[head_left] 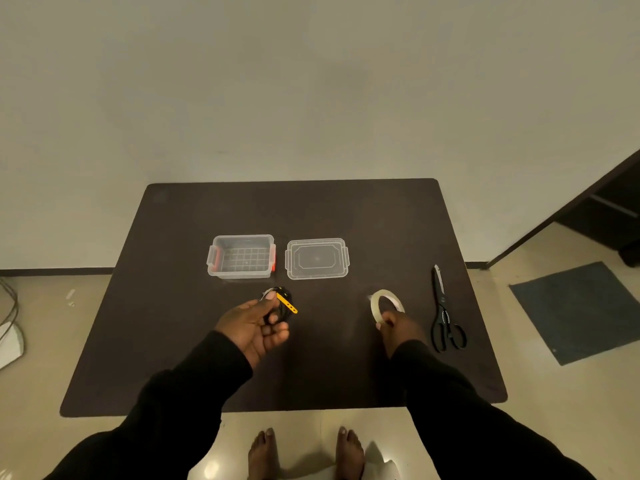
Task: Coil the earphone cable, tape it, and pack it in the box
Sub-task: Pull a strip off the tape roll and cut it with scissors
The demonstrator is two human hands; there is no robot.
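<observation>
My left hand (252, 323) holds the coiled black earphone cable (284, 306), which has a yellow piece sticking out to the right. It hovers just in front of the clear plastic box (241, 257), which stands without its lid and shows red latches at its sides. The clear lid (317, 259) lies flat to the right of the box. My right hand (393, 325) grips a roll of clear tape (385, 304) upright on the dark table (242, 375).
Black scissors (444, 315) lie shut at the right side of the table, handles toward me. A wall stands behind the table. A dark floor mat (578, 310) lies to the right and cables trail on the floor at the left.
</observation>
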